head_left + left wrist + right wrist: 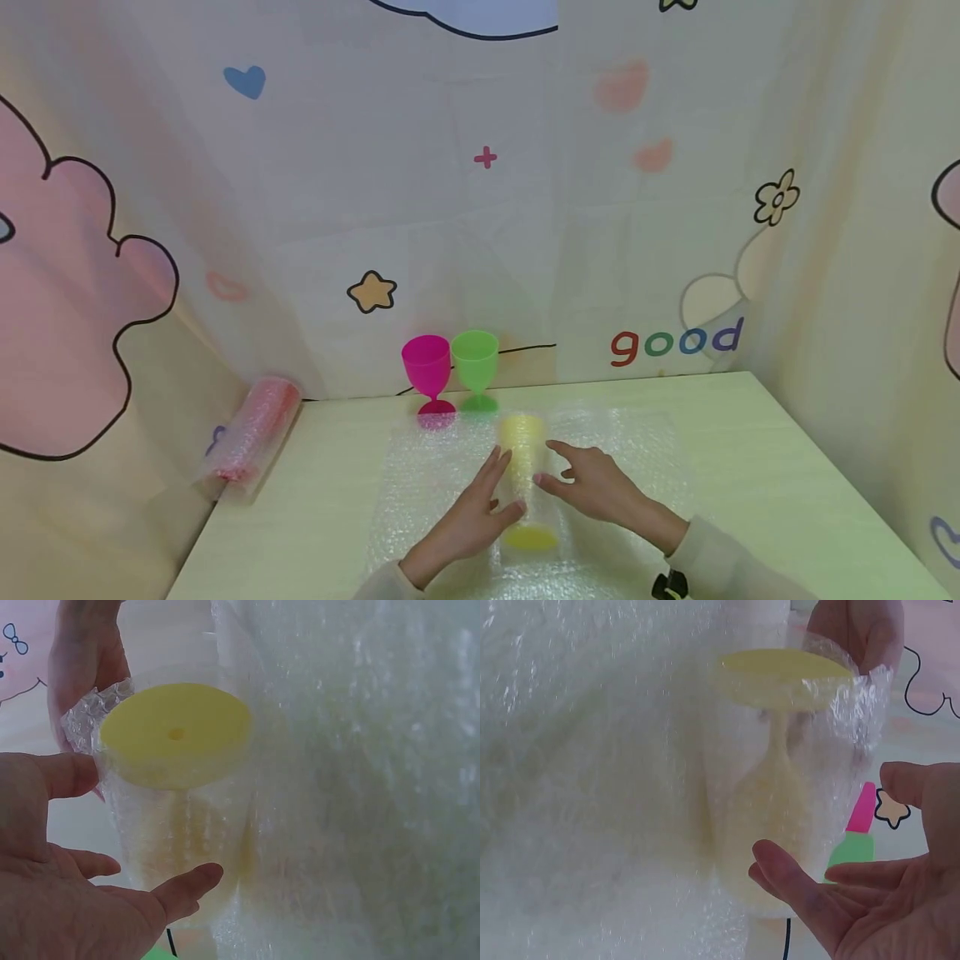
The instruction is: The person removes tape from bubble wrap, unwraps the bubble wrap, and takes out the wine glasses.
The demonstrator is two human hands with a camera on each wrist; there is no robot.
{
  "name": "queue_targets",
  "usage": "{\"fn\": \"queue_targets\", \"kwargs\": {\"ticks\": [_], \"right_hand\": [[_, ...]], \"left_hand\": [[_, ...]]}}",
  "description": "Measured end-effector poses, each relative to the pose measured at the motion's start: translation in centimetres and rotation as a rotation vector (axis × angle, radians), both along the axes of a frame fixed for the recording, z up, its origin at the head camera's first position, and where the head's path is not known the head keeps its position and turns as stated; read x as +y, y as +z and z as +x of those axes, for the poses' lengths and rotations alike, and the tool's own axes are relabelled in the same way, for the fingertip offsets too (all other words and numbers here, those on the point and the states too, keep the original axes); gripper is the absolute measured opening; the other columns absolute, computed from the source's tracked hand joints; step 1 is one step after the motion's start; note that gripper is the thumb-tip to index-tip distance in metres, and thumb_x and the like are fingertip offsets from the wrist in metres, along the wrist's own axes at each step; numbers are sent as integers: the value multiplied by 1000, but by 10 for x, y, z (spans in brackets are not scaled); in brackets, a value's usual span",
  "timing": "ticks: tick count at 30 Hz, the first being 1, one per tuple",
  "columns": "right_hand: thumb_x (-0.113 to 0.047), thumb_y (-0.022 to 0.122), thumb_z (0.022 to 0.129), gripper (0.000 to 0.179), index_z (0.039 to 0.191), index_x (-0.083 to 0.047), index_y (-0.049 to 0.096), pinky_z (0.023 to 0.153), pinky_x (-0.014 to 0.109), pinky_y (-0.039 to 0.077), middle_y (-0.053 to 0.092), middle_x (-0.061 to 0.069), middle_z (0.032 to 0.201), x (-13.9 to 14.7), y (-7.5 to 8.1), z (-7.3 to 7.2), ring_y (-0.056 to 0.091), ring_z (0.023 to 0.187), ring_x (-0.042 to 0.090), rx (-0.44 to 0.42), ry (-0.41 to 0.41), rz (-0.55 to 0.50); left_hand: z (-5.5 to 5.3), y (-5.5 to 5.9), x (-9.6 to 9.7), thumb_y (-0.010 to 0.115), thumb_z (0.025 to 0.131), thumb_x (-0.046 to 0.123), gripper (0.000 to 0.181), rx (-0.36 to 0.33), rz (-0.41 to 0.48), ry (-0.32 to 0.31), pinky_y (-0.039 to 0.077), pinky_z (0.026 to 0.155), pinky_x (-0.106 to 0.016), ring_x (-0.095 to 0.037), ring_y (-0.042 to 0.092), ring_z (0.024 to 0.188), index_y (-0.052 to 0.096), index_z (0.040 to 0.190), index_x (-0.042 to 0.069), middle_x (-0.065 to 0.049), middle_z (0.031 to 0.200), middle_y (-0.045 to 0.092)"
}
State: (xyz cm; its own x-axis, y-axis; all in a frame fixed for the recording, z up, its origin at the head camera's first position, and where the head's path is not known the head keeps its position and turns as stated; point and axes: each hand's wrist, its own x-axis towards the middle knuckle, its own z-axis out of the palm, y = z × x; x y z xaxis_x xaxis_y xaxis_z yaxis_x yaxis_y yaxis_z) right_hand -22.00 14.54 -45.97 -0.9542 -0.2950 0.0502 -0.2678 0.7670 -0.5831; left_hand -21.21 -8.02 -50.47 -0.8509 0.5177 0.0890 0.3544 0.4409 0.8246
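Note:
A yellow goblet lies on its side, rolled in clear bubble wrap, its round base towards me. My left hand touches the left of the roll, fingers fairly straight and thumb close to the base. On the opposite side, my right hand rests its index finger and thumb against the wrapped goblet. The right wrist view shows the goblet's stem and bowl through the plastic. Loose film is bunched beside the base in the left wrist view. Neither hand curls round the roll.
A pink goblet and a green goblet stand upright at the table's back edge. A roll wrapped in bubble wrap, reddish inside, lies at the left edge. A printed curtain hangs behind the table.

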Motion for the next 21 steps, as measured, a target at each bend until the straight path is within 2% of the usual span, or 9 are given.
{"fn": "queue_targets", "kwargs": {"ticks": [2, 5, 10, 13, 15, 17, 21], "right_hand": [[-53, 66, 88, 70, 137, -5, 55, 79, 45, 59, 74, 15, 110, -3, -3, 0, 75, 86, 23, 10, -27, 16], [-54, 68, 85, 72, 135, -4, 57, 79, 48, 58, 75, 13, 103, -7, -6, 1, 73, 87, 26, 35, -64, 29], [-50, 72, 83, 68, 132, -5, 60, 86, 55, 54, 74, 13, 113, -9, -9, 1, 67, 103, 38, 59, -97, 48], [-43, 74, 83, 63, 131, -5, 61, 80, 47, 56, 73, 12, 115, -9, -11, 0, 69, 98, 33, 57, -97, 36], [-37, 74, 83, 58, 131, -5, 62, 71, 40, 58, 73, 12, 116, -8, -12, 0, 73, 88, 26, 61, -88, 19], [-31, 72, 85, 52, 130, -6, 62, 65, 33, 58, 72, 12, 118, -7, -12, 0, 74, 79, 20, 72, -73, 11], [-19, 66, 88, 42, 128, -5, 64, 56, 25, 53, 72, 14, 118, -4, -12, -1, 75, 73, 17, 103, -29, -22]], "left_hand": [[-1, -2, 1, 55, 99, 41, 75, -8, -4, -1, 52, 100, -46, -41, 28, 146, 17, 158, 13, -15, 166, 6], [-2, -2, 2, 55, 99, 41, 76, -13, -8, 0, 52, 99, -46, -41, 30, 146, 18, 158, 13, -14, 166, 6], [-2, -2, 2, 56, 98, 41, 76, -19, -19, 6, 52, 99, -46, -41, 30, 146, 19, 158, 12, -14, 166, 6], [-1, -2, 2, 55, 99, 42, 76, -19, -28, 2, 51, 100, -46, -41, 29, 146, 19, 158, 11, -15, 166, 6], [-2, -3, 2, 55, 99, 42, 76, -16, -33, -1, 51, 101, -46, -40, 29, 146, 19, 158, 10, -15, 166, 5], [-2, -3, 1, 54, 99, 42, 76, -9, -40, -3, 51, 101, -46, -40, 29, 146, 18, 158, 10, -15, 166, 5], [-2, -5, 0, 54, 99, 42, 75, -2, -55, -6, 50, 102, -47, -40, 29, 146, 18, 158, 10, -15, 166, 5]]}}
